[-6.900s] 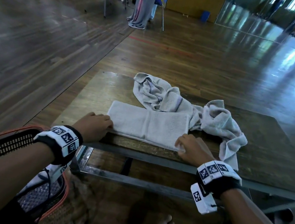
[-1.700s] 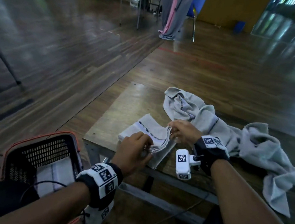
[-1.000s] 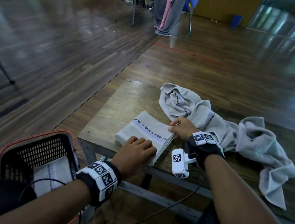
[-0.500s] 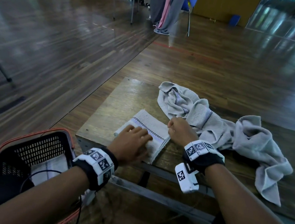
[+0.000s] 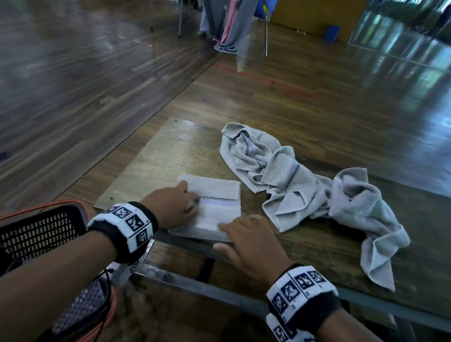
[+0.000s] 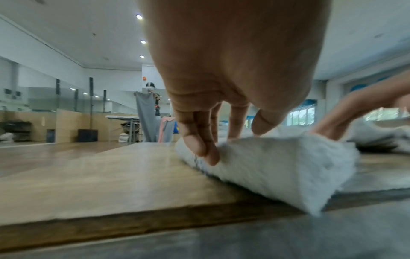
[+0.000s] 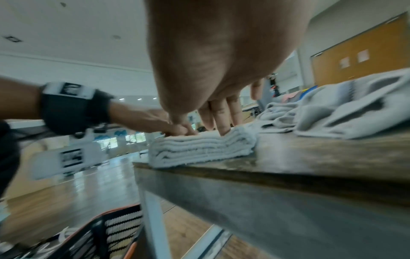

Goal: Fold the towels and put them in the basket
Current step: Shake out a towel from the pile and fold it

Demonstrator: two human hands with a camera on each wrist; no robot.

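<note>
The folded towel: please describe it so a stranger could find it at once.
On the wooden table, at its near edge, lies the folded towel under both hands. Unlike the crumpled towels beside it, it is a neat flat square with a checkered stripe.

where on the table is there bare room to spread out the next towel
Bare wood lies on the table left of and beyond the folded towel, up to the far left corner. A second bare strip runs along the near edge, right of the right hand. The middle and right are crowded by the crumpled towels. The left hand rests on the folded towel.
</note>
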